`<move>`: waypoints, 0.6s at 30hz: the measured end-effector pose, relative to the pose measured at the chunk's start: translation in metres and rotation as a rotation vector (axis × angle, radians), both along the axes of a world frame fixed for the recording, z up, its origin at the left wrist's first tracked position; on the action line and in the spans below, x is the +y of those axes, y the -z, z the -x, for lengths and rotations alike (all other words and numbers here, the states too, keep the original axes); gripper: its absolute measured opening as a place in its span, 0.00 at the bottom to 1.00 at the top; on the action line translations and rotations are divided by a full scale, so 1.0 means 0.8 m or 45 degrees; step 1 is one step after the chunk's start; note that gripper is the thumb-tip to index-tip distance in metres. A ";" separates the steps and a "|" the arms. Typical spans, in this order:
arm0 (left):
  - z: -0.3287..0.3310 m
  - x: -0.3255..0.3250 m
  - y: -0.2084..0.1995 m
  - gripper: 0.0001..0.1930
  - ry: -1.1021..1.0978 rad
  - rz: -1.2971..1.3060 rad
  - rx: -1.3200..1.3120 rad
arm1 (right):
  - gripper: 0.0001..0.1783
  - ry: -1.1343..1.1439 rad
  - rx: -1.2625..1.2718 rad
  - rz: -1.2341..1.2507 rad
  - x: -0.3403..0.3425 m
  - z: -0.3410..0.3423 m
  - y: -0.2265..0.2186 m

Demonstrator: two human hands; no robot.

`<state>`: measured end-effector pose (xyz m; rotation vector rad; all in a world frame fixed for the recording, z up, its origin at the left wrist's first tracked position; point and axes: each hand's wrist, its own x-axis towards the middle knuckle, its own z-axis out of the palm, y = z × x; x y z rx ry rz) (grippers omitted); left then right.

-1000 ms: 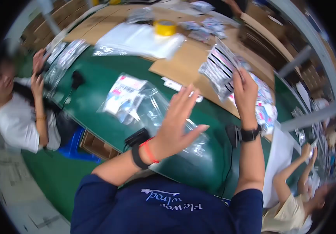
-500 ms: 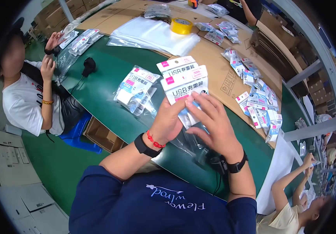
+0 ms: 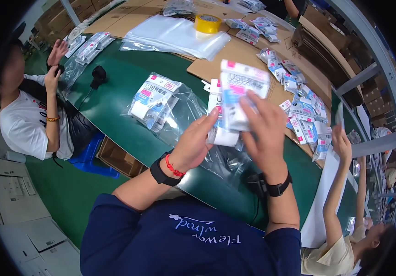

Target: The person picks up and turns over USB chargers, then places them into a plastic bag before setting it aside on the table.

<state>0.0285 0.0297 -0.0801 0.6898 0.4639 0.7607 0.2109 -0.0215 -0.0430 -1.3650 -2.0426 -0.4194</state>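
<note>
My right hand (image 3: 266,131) grips a packaged charger (image 3: 241,87) with a white, pink and blue card, its print smeared by motion. Close against it, my left hand (image 3: 191,142) has its thumb and fingers closed on another packaged charger (image 3: 225,137), partly covered by the first. Left of my hands, several more packaged chargers (image 3: 149,103) lie stacked at a clear plastic bag (image 3: 186,99) on the green table (image 3: 119,106). Crumpled clear plastic also lies under my hands.
Cardboard (image 3: 207,69) covers the far table, with flat clear bags (image 3: 170,39), a yellow tape roll (image 3: 208,24) and scattered packs (image 3: 301,108) on it. A black corded device (image 3: 98,76) lies left; another (image 3: 256,181) is by my right wrist. Co-workers sit left and right.
My hands have moved apart slightly. The right now lifts one packaged charger up and rightward, while the left keeps another. The right co-worker's arm has risen beside the table.
</note>
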 end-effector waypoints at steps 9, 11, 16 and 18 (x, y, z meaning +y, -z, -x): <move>0.010 -0.001 0.005 0.21 0.038 -0.340 0.159 | 0.41 -0.109 0.030 0.252 -0.012 0.022 0.003; 0.015 0.001 -0.002 0.22 0.040 -0.245 0.116 | 0.42 -0.227 0.339 0.182 -0.013 0.015 0.009; 0.025 -0.001 0.011 0.23 0.204 -0.383 0.103 | 0.33 -0.240 1.791 0.350 -0.018 0.001 0.020; 0.023 -0.002 0.012 0.24 0.141 -0.498 0.152 | 0.25 -0.378 1.929 0.778 -0.026 0.001 0.026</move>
